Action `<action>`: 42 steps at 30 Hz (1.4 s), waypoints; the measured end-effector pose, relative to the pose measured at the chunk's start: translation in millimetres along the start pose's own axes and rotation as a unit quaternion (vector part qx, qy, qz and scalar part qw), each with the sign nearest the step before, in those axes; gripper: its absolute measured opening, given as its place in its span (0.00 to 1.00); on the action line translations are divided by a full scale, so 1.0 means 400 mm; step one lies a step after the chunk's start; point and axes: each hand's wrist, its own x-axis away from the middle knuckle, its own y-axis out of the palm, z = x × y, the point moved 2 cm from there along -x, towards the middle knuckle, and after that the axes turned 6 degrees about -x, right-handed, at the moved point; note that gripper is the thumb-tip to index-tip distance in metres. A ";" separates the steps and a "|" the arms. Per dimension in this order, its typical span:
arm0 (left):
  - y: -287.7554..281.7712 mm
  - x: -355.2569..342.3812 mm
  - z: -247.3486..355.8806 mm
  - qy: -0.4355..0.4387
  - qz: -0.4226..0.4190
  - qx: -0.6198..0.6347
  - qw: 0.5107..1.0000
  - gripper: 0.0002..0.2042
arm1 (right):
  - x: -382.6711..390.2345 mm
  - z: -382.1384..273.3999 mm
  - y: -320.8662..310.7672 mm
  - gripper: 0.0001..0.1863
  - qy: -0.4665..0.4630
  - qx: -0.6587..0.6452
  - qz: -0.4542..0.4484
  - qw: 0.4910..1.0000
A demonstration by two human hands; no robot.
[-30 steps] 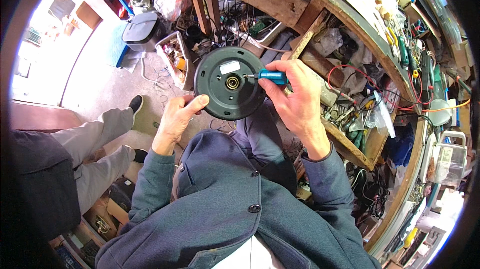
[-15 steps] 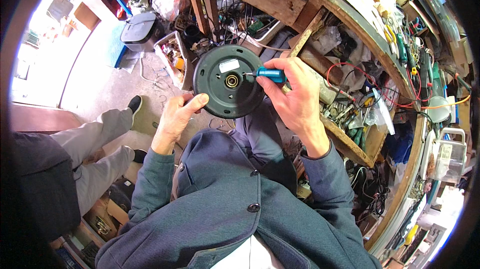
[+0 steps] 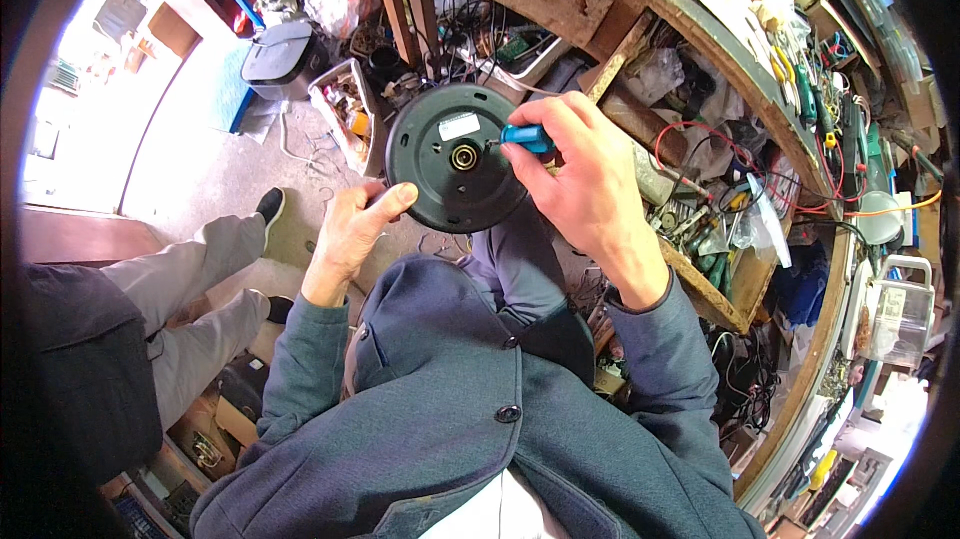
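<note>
A round black disc-shaped base (image 3: pixel 450 194) faces up, with a white label, several slots near its rim and a brass-coloured ringed connector (image 3: pixel 464 157) at its centre. My left hand (image 3: pixel 355 229) grips its lower left edge, thumb on top and the other fingers underneath, mostly hidden. In my right hand (image 3: pixel 590 164) is a short screwdriver with a translucent blue handle (image 3: pixel 527 139), pinched between thumb and fingers. Its thin shaft points left at a small hole in the base, right of the connector. Whether the tip touches a screw is too small to tell.
An open wooden drawer (image 3: pixel 690 284) full of tools stands right of my hands, below the cluttered workbench (image 3: pixel 740 49). A box of parts (image 3: pixel 345 119) and a black bin (image 3: pixel 285 59) sit on the floor beyond. At left another person's grey-trousered legs (image 3: pixel 205 269) stretch out.
My right hand has rolled round the screwdriver handle and shifted slightly up, the handle now pointing a little differently. The base has risen slightly; my left hand keeps its grip.
</note>
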 end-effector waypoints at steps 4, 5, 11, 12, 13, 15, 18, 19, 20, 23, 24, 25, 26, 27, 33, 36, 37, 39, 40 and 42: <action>-0.001 -0.001 0.002 0.005 0.005 -0.003 1.000 0.34 | -0.017 -0.014 -0.005 0.14 0.003 0.001 -0.030 1.000; -0.003 0.000 0.004 -0.003 -0.002 -0.015 1.000 0.32 | -0.018 -0.014 -0.004 0.14 0.001 0.002 -0.033 0.999; -0.002 0.004 0.009 -0.012 -0.015 -0.013 1.000 0.29 | -0.031 -0.015 -0.011 0.14 -0.003 0.011 -0.056 0.998; -0.005 0.002 0.004 -0.012 -0.015 -0.023 1.000 0.29 | -0.034 -0.014 -0.012 0.14 -0.007 0.014 -0.059 0.998; -0.006 0.000 0.000 -0.013 -0.015 -0.032 0.999 0.29 | -0.037 -0.013 -0.012 0.14 -0.011 0.018 -0.063 0.998; -0.004 0.004 0.006 -0.014 -0.016 -0.017 1.000 0.29 | -0.045 -0.013 -0.010 0.13 -0.030 0.046 -0.073 0.996; -0.008 0.004 0.011 -0.020 -0.020 -0.032 0.999 0.29 | -0.059 -0.018 -0.003 0.13 -0.054 0.108 -0.091 0.988; -0.010 0.003 0.012 -0.022 -0.021 -0.043 0.999 0.29 | -0.063 -0.017 0.002 0.13 -0.056 0.128 -0.097 0.986; -0.009 0.004 0.013 -0.024 -0.019 -0.039 0.999 0.29 | -0.068 -0.015 0.008 0.13 -0.059 0.146 -0.103 0.982; -0.006 0.006 0.013 -0.023 -0.016 -0.030 0.999 0.29 | -0.084 -0.013 0.019 0.12 -0.031 0.185 -0.172 0.967; -0.006 0.003 0.010 -0.021 -0.018 -0.031 0.999 0.29 | -0.084 -0.018 0.018 0.12 -0.058 0.151 -0.150 0.975; -0.006 0.002 0.007 -0.018 -0.019 -0.032 0.999 0.29 | -0.082 -0.021 0.015 0.13 -0.085 0.117 -0.129 0.981; -0.006 0.001 0.008 -0.016 -0.017 -0.031 0.999 0.30 | -0.081 -0.024 0.010 0.13 -0.111 0.082 -0.106 0.985; -0.004 0.000 0.009 -0.014 -0.014 -0.030 0.999 0.30 | -0.081 -0.018 0.011 0.14 -0.111 0.060 -0.112 0.986; -0.004 -0.003 0.006 -0.019 -0.016 -0.024 0.999 0.31 | -0.074 0.012 0.021 0.20 -0.049 0.079 -0.111 0.989; -0.006 -0.004 0.007 -0.019 -0.021 -0.027 0.999 0.31 | -0.059 0.006 0.027 0.25 -0.086 0.055 -0.078 0.992; -0.007 -0.005 0.006 -0.019 -0.024 -0.029 0.999 0.31 | -0.056 0.007 0.030 0.27 -0.105 0.034 -0.060 0.992; -0.006 -0.010 -0.001 -0.022 -0.023 -0.026 0.999 0.31 | -0.050 0.024 0.030 0.31 -0.105 0.012 -0.060 0.993; -0.005 -0.012 -0.005 -0.023 -0.022 -0.025 0.999 0.31 | -0.045 0.021 0.027 0.32 -0.097 0.019 -0.066 0.993; -0.005 -0.012 -0.011 -0.028 -0.025 -0.022 0.999 0.31 | -0.040 0.010 0.027 0.34 -0.117 0.080 -0.056 0.988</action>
